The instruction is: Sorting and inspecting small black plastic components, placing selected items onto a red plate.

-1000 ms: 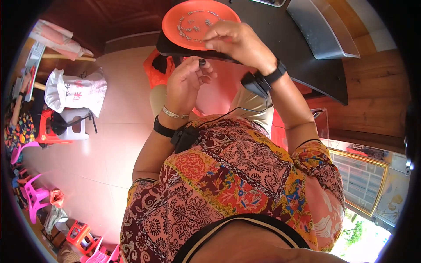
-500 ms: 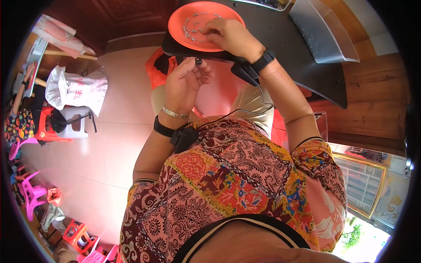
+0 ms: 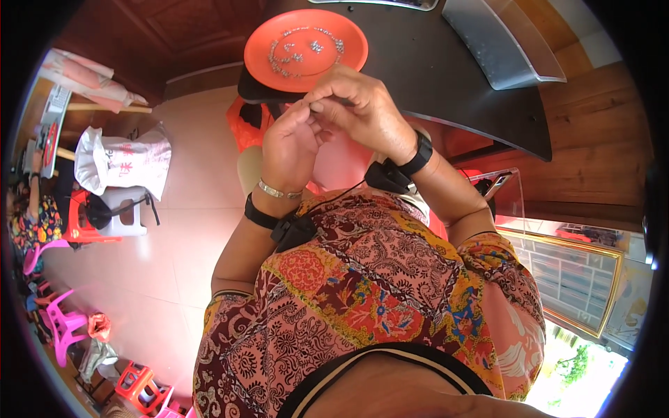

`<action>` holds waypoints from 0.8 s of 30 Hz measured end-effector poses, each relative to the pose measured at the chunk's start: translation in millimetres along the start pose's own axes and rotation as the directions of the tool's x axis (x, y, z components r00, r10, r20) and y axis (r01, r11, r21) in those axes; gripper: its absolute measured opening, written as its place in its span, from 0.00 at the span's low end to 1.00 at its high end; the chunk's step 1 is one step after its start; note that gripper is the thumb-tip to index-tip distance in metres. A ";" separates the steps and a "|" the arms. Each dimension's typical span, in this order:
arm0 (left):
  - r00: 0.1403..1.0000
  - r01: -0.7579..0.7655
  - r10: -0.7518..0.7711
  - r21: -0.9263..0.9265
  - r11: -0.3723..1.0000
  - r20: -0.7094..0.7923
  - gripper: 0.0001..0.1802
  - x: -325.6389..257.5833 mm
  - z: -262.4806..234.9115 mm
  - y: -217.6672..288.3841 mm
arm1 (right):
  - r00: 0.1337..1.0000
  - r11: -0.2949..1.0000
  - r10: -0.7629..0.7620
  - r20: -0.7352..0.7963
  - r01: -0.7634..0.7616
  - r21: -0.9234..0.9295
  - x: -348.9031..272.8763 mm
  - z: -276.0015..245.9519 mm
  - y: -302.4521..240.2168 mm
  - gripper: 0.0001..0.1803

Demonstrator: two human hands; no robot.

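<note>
My left hand point(image 3: 287, 150) is raised just in front of the table edge, its thumb and fingers pinched together. A small black piece showed in that pinch a moment ago; fingers now mostly hide it. Against these fingertips my right hand point(image 3: 373, 115) presses its own thumb and forefinger, closed in a pinch, and whatever lies in it is too small or hidden to name. Beyond both hands stands an orange plate point(image 3: 261, 35), with small silvery pieces point(image 3: 316, 47) scattered in a ring and in little clusters on it.
The plate sits on a black table point(image 3: 418, 76) with a translucent bin point(image 3: 502, 49) at its right. A red plastic bag point(image 3: 240, 129) hangs below the table's left end. On the floor at left are a white sack point(image 3: 129, 157) and plastic stools point(image 3: 143, 385). Another person point(image 3: 42, 216) is at far left.
My right hand has left the plate and come back toward me to meet my left fingertips. My left hand has stayed nearly in place; the whole view has shifted slightly.
</note>
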State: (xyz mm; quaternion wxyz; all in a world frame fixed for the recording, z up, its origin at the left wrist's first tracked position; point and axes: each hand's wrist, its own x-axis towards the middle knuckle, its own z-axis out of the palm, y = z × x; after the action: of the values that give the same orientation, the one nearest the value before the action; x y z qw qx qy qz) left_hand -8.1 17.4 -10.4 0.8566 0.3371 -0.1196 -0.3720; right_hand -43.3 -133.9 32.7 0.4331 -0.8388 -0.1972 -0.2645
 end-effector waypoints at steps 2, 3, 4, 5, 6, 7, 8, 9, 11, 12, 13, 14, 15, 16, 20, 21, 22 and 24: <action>1.000 0.012 -0.012 0.004 1.000 0.005 0.17 -1.1 2.4 -1.0 | 0.996 0.989 0.094 -0.006 -0.092 0.117 -5.8 1.7 2.0 0.05; 1.000 0.008 -0.007 0.041 0.999 -0.012 0.18 -2.6 5.8 -0.8 | 0.990 0.975 0.139 -0.003 -0.136 0.173 -7.2 2.8 2.9 0.04; 1.000 0.004 -0.001 0.077 0.997 -0.029 0.18 -1.9 7.9 -0.6 | 0.991 0.976 0.137 -0.008 -0.134 0.170 -8.3 1.1 3.4 0.04; 1.000 0.004 -0.002 0.079 0.997 -0.026 0.18 -1.4 6.0 -1.0 | 0.967 0.933 0.245 0.063 -0.253 0.258 -9.8 -0.2 2.4 0.04; 1.000 0.001 0.000 0.090 0.996 -0.009 0.18 -0.9 1.8 -2.4 | 0.929 0.867 0.343 0.143 -0.371 0.334 -10.7 -1.3 1.5 0.04; 1.000 -0.003 0.002 0.099 0.995 0.008 0.18 -0.4 -0.6 -2.9 | 0.929 0.867 0.343 0.141 -0.371 0.333 -10.5 -2.1 0.2 0.04; 1.000 -0.002 0.001 0.099 0.995 0.009 0.18 -0.2 2.6 -2.1 | 0.948 0.901 0.295 0.118 -0.317 0.296 -10.0 -3.4 -0.9 0.04; 1.000 -0.013 0.014 0.075 0.997 -0.020 0.18 -0.6 8.3 -0.6 | 0.965 0.930 0.245 0.099 -0.262 0.257 -9.9 -4.2 -1.5 0.05; 0.998 -0.027 0.029 0.048 0.998 -0.048 0.18 -0.2 10.0 0.7 | 0.976 0.945 0.196 0.096 -0.214 0.247 -11.0 -4.5 -1.1 0.05; 0.999 -0.014 0.015 0.036 0.999 -0.042 0.17 0.3 7.4 1.2 | 0.985 0.957 0.146 0.094 -0.164 0.239 -10.5 -5.2 -0.6 0.05; 0.999 -0.001 0.002 0.023 1.000 -0.036 0.16 0.6 4.7 1.8 | 0.985 0.958 0.143 0.098 -0.163 0.237 -7.4 -8.3 -0.5 0.05; 0.999 -0.005 0.006 0.020 1.000 -0.035 0.16 0.3 2.2 2.4 | 0.987 0.963 0.119 0.112 -0.142 0.229 -1.4 -14.5 -1.5 0.05; 0.999 -0.009 0.010 0.011 1.000 -0.044 0.14 -0.2 -1.2 2.9 | 0.988 0.967 0.091 0.128 -0.119 0.226 5.7 -20.9 -0.8 0.05; 0.998 -0.015 0.016 0.003 1.000 -0.054 0.12 -1.1 -3.8 4.5 | 0.997 1.000 0.005 0.077 -0.007 0.030 16.6 -29.5 4.9 0.05; 0.997 -0.064 0.065 0.003 0.998 -0.053 0.11 -5.6 -3.9 10.2 | 0.982 0.964 0.176 -0.073 -0.187 -0.189 72.8 -70.4 72.5 0.10; 0.997 -0.054 0.055 0.013 0.998 -0.060 0.11 -7.6 -6.4 10.3 | 0.963 0.923 0.265 -0.046 -0.267 -0.277 89.3 -73.2 72.0 0.11; 0.997 -0.046 0.047 0.023 0.999 -0.069 0.11 -10.2 -8.8 10.7 | 0.936 0.868 0.351 -0.028 -0.337 -0.364 106.7 -75.5 71.7 0.12; 0.998 -0.032 0.033 0.008 0.999 -0.048 0.11 -7.6 -3.6 8.7 | 0.951 0.754 0.299 0.075 -0.188 -0.629 113.2 -99.8 164.3 0.16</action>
State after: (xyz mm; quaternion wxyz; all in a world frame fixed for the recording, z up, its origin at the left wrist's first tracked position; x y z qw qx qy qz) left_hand -7.0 28.9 -7.0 0.8639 0.3470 -0.1059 -0.3495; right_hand 110.0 -295.3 48.4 0.1488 -0.9716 -0.0255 -0.1824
